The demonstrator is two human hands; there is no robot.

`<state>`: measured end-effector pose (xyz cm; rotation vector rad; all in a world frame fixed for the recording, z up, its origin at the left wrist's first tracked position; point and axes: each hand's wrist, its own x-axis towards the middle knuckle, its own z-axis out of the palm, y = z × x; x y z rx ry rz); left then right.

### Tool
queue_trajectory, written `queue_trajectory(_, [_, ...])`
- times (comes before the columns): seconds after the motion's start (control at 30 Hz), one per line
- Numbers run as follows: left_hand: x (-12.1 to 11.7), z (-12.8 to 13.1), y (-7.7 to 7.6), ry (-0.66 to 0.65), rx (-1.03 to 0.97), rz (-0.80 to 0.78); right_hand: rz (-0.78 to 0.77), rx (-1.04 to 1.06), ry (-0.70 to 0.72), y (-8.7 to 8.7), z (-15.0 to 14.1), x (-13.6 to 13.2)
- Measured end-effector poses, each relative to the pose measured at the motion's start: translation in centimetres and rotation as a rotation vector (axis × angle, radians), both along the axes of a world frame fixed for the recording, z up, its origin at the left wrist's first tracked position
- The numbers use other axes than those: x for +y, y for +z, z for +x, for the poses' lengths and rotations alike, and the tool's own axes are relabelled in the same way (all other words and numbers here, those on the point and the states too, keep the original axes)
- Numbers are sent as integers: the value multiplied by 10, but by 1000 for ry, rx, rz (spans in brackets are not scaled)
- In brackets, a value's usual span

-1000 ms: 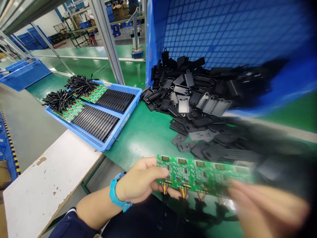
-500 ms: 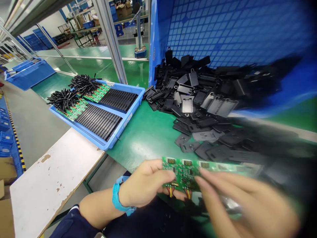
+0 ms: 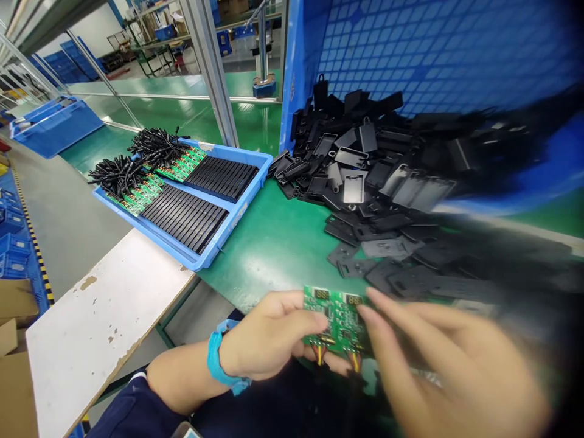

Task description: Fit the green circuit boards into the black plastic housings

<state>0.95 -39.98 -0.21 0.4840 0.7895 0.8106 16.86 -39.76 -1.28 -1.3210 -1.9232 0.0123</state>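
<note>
Bright overhead light; right hand [image 3: 451, 365] blurred; edges warped.

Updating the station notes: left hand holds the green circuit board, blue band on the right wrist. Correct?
Not quite. The head view shows the blue band on the left wrist, not the right. The rest stands: the left hand holds the green circuit board.
</note>
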Motion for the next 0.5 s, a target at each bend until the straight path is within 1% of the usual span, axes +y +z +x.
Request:
queue_trajectory(0.1, [0, 0, 1, 2, -5, -4, 11, 3, 27, 1, -2, -1])
queue_trajectory(0.27, [0, 0, 2, 28, -49, -13, 29, 7, 24, 3, -3, 1])
queue_trajectory(0.5, [0, -1, -1, 6, -59, 44, 57, -4, 57, 4, -4, 2])
